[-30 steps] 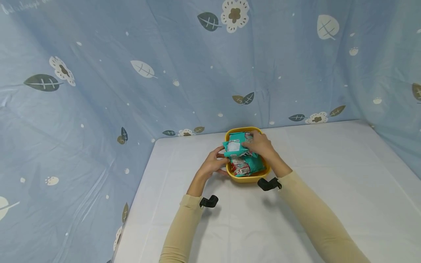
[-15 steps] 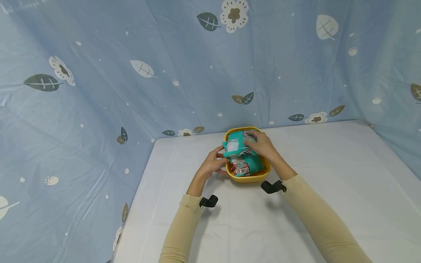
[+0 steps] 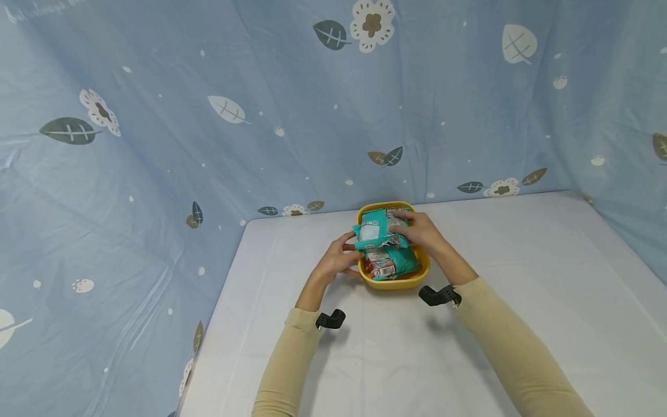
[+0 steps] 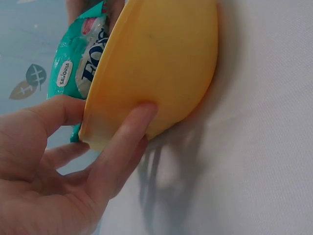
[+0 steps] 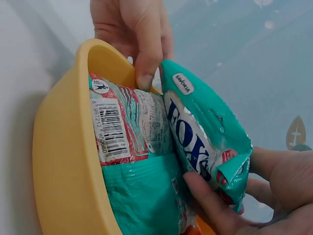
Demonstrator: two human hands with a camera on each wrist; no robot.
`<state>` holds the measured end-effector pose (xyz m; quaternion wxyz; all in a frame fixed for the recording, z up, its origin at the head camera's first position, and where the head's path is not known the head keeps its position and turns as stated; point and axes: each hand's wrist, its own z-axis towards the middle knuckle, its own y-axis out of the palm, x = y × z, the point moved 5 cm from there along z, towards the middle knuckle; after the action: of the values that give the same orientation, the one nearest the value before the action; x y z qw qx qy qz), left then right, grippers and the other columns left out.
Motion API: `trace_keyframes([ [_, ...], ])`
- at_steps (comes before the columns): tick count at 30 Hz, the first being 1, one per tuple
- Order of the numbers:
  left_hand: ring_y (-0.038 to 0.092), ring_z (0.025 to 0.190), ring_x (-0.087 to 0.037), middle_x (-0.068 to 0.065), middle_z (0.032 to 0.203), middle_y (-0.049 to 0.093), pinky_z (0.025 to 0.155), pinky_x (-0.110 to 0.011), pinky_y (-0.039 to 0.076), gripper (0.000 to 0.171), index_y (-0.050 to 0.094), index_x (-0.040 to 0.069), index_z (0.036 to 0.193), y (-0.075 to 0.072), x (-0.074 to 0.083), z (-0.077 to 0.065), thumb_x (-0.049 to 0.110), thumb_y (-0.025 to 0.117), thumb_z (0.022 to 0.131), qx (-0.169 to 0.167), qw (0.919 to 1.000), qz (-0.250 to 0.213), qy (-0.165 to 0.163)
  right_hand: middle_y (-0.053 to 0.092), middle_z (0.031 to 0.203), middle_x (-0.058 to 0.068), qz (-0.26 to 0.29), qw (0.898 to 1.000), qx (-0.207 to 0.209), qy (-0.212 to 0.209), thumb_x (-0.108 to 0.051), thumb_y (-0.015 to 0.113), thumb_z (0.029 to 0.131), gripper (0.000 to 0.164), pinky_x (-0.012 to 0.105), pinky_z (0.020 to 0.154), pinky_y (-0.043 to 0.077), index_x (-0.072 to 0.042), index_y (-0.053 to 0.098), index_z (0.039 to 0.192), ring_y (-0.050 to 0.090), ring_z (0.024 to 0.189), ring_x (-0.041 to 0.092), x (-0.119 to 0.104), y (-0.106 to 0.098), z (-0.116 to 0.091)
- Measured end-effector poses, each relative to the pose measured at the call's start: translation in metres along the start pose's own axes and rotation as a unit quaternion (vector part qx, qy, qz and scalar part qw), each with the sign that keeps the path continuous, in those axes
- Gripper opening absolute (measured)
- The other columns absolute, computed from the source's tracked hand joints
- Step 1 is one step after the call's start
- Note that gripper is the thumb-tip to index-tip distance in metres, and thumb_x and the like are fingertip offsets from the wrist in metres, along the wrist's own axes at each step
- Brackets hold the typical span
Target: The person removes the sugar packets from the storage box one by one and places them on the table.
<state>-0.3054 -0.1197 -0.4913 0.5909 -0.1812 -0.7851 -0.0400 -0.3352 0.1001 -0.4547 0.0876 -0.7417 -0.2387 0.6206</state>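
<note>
The person's right hand (image 3: 421, 231) grips the upper packet (image 5: 188, 129), thumb on the printed front and fingers behind. The left hand (image 3: 336, 259) pinches the wall of a yellow tub (image 4: 166, 63), thumb over the rim and fingers on the outside. The upper packet stands tilted over the far part of the tub, one edge lapping its left rim; the lower packet (image 5: 142, 191) lies inside, barcode upward.

Both packets look like thin, glossy film around loose pieces, so they should be light, soft and rather slippery, crumpling where squeezed. A broad hold across the filled middle would probably be surer than one on the crimped end, and a hard squeeze might split the film. The tub seems stiff plastic, easily steadied by its rim.

Beneath is a worktop (image 3: 365, 347) under a white cloth, slightly creased. Beige sleeves (image 3: 510, 341) and black wrist cameras (image 3: 331, 319) reach in over it. Behind hangs blue fabric (image 3: 292, 81), printed with leaves and flowers.
</note>
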Motion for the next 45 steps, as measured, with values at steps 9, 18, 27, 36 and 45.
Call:
trace_keyframes([
  [9,0.064,0.108,-0.035,-0.021,0.135,0.048,0.069,-0.049,0.065,0.070,0.033,0.026,0.153,0.000,-0.001,0.003,0.009,0.064,0.093,-0.004,1.0000,-0.004,-0.002,0.039,0.152,0.019,0.012,1.000,-0.004,0.014,-0.031,0.065,0.095,0.059,0.046,0.095,0.060,-0.017,0.044,0.149,0.056,0.117,0.034,0.003,-0.001,0.001],
  [18,0.064,0.108,-0.035,-0.020,0.135,0.049,0.067,-0.046,0.066,0.069,0.032,0.026,0.153,0.001,0.002,0.004,0.010,0.064,0.094,-0.006,1.0000,0.008,-0.001,0.047,0.145,0.021,0.010,1.000,-0.001,0.013,-0.034,0.065,0.095,0.055,0.042,0.095,0.061,-0.017,0.050,0.145,0.056,0.114,0.031,0.006,-0.004,-0.001],
  [27,0.065,0.104,-0.034,-0.021,0.135,0.048,0.069,-0.049,0.065,0.070,0.032,0.025,0.154,0.001,-0.003,0.004,0.010,0.064,0.093,-0.006,1.0000,0.002,-0.003,0.043,0.149,0.019,0.005,1.000,-0.006,0.013,-0.035,0.066,0.094,0.059,0.042,0.095,0.060,-0.017,0.047,0.147,0.055,0.116,0.031,0.008,-0.002,-0.003],
  [36,0.065,0.104,-0.033,-0.020,0.134,0.048,0.070,-0.050,0.065,0.069,0.033,0.027,0.153,0.000,-0.006,0.004,0.010,0.064,0.093,-0.006,1.0000,0.001,0.000,0.042,0.149,0.019,-0.003,1.000,-0.011,0.005,-0.034,0.067,0.094,0.060,0.045,0.097,0.059,-0.017,0.046,0.147,0.053,0.118,0.033,0.007,-0.002,-0.005],
  [45,0.064,0.107,-0.036,-0.021,0.135,0.047,0.069,-0.048,0.065,0.070,0.033,0.026,0.153,-0.005,-0.005,0.004,0.007,0.063,0.093,-0.004,0.9999,-0.012,-0.003,0.039,0.152,0.019,-0.014,1.000,-0.008,-0.002,-0.034,0.068,0.093,0.060,0.048,0.099,0.057,-0.017,0.048,0.146,0.052,0.117,0.035,-0.002,-0.005,-0.005],
])
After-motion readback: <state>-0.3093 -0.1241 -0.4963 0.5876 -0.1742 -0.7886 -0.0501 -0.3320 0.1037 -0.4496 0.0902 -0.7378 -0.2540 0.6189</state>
